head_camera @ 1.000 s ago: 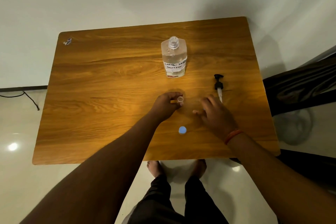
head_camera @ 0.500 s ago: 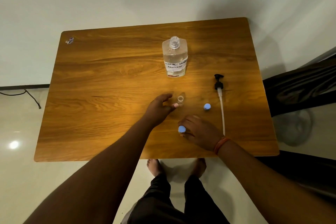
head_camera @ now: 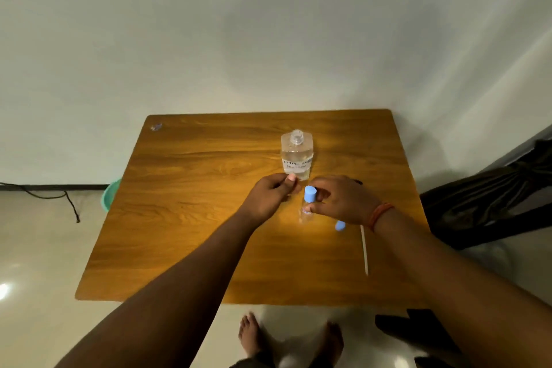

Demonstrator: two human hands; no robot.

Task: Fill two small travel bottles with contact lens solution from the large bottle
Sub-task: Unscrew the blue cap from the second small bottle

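Bare table (head_camera: 185,218) left of both hands; large bottle (head_camera: 296,155) just behind them, pump tube (head_camera: 364,249) alongside the right.

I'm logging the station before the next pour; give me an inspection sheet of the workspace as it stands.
Surface: wooden table, no spill visible.
Job's things: large bottle upright at the back, neck open, clear liquid inside, handwritten label. Small bottle with blue cap held above the table. Second blue cap on the table beside the right wrist. Pump tube lying on the right side.
Clutter: small scrap at the far left corner.
Grippers: right hand grips the small bottle; left hand has fingers pinched, contents hidden.
Cables: black cable on the floor, left.
Surroundings: pale wall, green basin under the table edge, dark cloth at right.
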